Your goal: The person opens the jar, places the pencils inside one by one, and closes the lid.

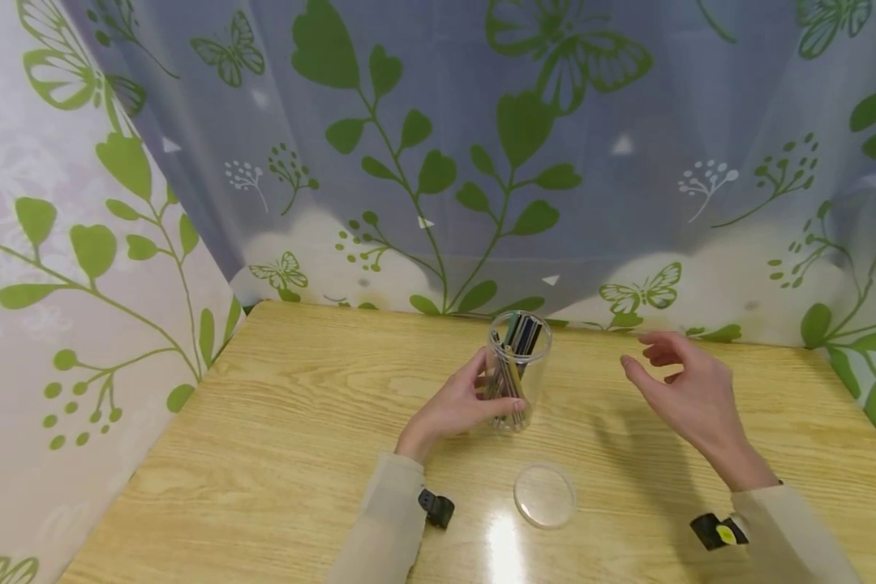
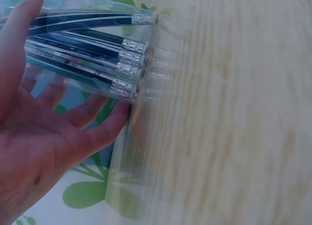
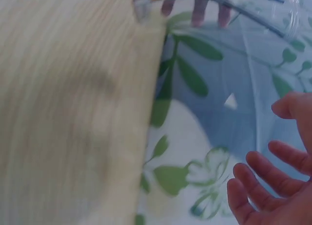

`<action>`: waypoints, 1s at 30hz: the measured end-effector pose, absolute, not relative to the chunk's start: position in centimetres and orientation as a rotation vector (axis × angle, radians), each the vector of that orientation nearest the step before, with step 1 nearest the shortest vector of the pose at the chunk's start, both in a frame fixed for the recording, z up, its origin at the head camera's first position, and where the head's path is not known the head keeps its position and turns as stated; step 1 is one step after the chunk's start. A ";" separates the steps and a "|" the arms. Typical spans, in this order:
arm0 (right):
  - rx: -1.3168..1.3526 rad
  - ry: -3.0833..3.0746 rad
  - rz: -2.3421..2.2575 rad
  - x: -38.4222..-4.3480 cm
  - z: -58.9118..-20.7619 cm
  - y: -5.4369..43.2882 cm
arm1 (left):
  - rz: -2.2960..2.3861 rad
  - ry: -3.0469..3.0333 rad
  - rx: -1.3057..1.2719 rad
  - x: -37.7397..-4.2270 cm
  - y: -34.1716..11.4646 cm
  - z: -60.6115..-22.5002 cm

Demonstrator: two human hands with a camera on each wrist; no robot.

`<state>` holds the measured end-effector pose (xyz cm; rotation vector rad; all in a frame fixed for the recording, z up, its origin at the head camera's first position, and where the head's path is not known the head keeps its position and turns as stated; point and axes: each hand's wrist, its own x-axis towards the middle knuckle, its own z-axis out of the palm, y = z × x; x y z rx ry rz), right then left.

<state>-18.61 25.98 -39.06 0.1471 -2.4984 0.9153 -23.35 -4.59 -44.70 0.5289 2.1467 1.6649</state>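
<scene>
A clear cylindrical jar stands upright on the wooden table, its top uncovered. Inside it lean several pencils, mostly dark; the left wrist view shows their metal ferrules at the jar's base. My left hand holds the jar from its left side, thumb across the front and fingers behind. To the right, above the table, my right hand hovers apart from the jar, fingers loosely bent with nothing in them. A round transparent lid lies flat on the table in front of the jar.
The wooden table reaches back to a blue-grey curtain with green leaves and butterflies. At the left hangs a pale patterned curtain. Each wrist carries a small black camera, such as the left one.
</scene>
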 end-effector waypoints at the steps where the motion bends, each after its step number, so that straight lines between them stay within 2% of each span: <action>1: 0.113 -2.515 0.915 -18.5 -39.3 26.5 | 1.666 2.142 0.524 -23.4 -4.6 -44.7; 16: -0.268 -2.952 0.792 -18.3 -43.1 34.5 | 1.664 2.150 0.541 -23.3 -4.7 -44.7; 30: -0.194 -3.188 0.658 -19.7 -44.1 38.5 | 1.674 2.142 0.549 -23.3 -4.7 -44.7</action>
